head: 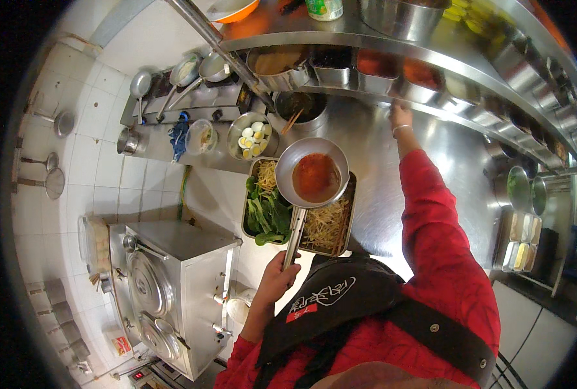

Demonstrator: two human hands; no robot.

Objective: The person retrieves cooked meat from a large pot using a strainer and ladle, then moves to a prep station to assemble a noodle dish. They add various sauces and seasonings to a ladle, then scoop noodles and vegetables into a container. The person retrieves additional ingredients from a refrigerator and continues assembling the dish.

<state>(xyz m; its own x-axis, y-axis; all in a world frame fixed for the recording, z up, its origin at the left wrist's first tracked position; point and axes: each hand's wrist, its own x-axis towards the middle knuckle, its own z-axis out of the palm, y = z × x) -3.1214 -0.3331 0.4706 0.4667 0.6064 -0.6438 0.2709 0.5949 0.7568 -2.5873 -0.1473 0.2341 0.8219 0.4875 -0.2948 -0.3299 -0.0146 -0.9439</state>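
Note:
My left hand (275, 282) grips the long metal handle of a saucepan (284, 151). Red seasoning (316, 171) sits in brownish liquid at the bottom of the pan. Directly under it is a metal tray with bean sprouts (328, 224) and leafy greens (268, 216). My right hand (402, 116), a bracelet at its wrist, reaches far out to the lower shelf. It is at the front of metal containers holding red seasoning, one (377, 80) to its left and another (419, 93) to its right. The fingers are too small and blurred to show whether they hold anything.
A bowl of halved boiled eggs (228, 141) and a pot with chopsticks (323, 122) stand beyond the tray. Pans (214, 68) rest on a stove at left. The shelf edge (351, 40) overhangs the steel counter (371, 194). A steel cooker (206, 277) stands lower left.

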